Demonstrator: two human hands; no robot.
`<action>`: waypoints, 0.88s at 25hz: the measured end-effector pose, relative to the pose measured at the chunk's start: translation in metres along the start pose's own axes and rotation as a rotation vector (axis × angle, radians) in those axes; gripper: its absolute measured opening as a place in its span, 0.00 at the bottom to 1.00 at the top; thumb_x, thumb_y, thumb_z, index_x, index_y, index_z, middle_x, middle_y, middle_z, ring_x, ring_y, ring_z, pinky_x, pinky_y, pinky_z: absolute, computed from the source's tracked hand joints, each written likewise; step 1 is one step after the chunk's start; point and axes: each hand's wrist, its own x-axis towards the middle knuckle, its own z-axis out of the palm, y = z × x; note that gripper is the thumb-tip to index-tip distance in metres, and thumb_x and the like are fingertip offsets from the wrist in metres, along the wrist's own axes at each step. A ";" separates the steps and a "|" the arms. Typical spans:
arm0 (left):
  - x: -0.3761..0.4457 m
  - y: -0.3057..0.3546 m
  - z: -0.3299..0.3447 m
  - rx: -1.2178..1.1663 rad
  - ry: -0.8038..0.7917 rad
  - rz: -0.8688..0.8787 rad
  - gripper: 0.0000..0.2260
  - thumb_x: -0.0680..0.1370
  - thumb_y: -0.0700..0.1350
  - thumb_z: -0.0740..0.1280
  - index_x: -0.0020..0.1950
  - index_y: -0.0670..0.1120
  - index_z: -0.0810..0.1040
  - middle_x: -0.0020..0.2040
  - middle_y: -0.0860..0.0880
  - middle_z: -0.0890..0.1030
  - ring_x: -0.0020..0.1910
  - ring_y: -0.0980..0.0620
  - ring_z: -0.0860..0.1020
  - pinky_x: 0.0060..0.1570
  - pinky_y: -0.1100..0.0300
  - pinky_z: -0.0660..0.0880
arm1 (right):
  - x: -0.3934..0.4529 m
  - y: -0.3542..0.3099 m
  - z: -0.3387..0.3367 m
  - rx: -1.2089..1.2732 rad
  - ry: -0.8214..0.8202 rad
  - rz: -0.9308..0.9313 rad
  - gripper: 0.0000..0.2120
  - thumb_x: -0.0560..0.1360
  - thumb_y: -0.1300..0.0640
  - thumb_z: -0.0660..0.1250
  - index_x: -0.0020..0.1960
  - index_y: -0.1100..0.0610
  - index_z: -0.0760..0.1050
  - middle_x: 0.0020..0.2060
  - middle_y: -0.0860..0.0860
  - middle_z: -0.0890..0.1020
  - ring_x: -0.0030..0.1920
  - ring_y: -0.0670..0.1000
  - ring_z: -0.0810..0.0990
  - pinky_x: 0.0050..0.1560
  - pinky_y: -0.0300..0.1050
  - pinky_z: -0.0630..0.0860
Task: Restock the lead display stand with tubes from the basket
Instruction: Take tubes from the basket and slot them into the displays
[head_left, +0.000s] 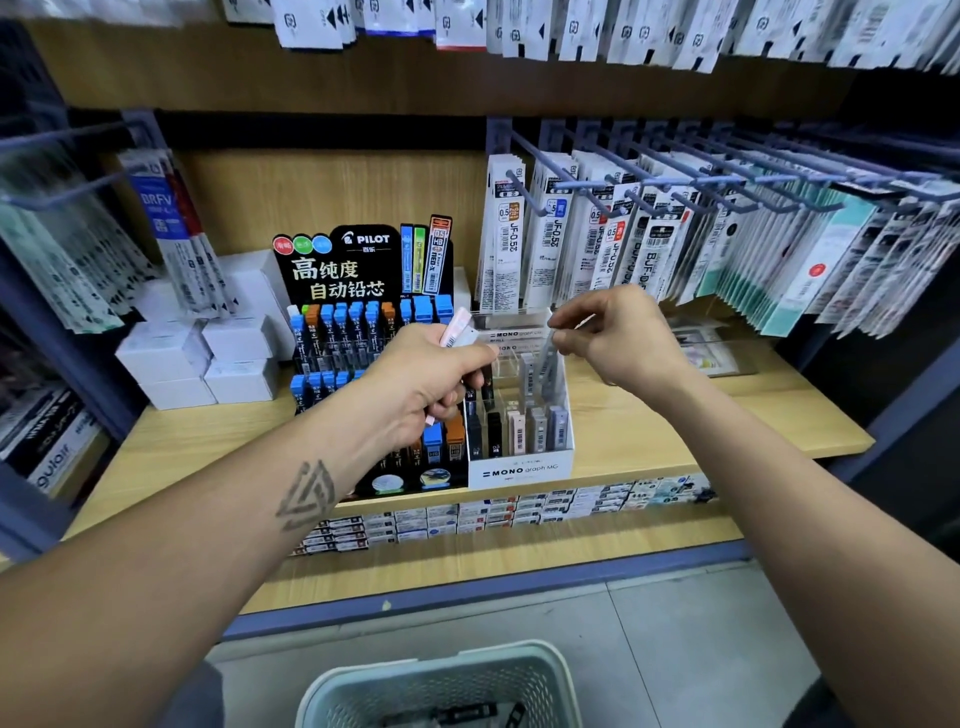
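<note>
Left of the white cardboard stand sits a glossy black rack of blue-capped tubes. Above the stand's slots, the left hand curls its grip round slim pink tubes; the right hand pinches a clear tube, tilted. Below the stand, a perforated plastic basket stands on the floor.

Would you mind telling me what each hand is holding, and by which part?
The left hand grips pink tubes by their lower ends. The right hand pinches a grey tube at its top.
</note>
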 end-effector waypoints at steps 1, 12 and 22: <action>0.000 0.001 0.000 -0.004 0.004 0.003 0.03 0.78 0.41 0.72 0.48 0.43 0.78 0.31 0.47 0.75 0.22 0.56 0.63 0.19 0.67 0.57 | 0.002 -0.004 -0.002 0.013 0.020 -0.023 0.06 0.73 0.64 0.75 0.46 0.53 0.83 0.36 0.47 0.84 0.35 0.42 0.82 0.40 0.34 0.76; 0.000 0.007 -0.011 -0.015 0.025 0.050 0.05 0.79 0.41 0.71 0.44 0.43 0.77 0.30 0.47 0.74 0.21 0.57 0.63 0.18 0.67 0.57 | 0.048 0.006 0.030 -0.211 0.080 -0.129 0.04 0.74 0.62 0.74 0.49 0.56 0.85 0.44 0.51 0.85 0.47 0.51 0.83 0.55 0.45 0.79; -0.001 0.005 -0.012 0.008 0.018 0.026 0.06 0.79 0.41 0.71 0.53 0.40 0.78 0.32 0.46 0.74 0.23 0.55 0.63 0.20 0.67 0.57 | 0.062 0.018 0.054 -0.420 0.033 -0.181 0.07 0.77 0.60 0.71 0.53 0.55 0.85 0.51 0.53 0.85 0.52 0.56 0.83 0.58 0.51 0.79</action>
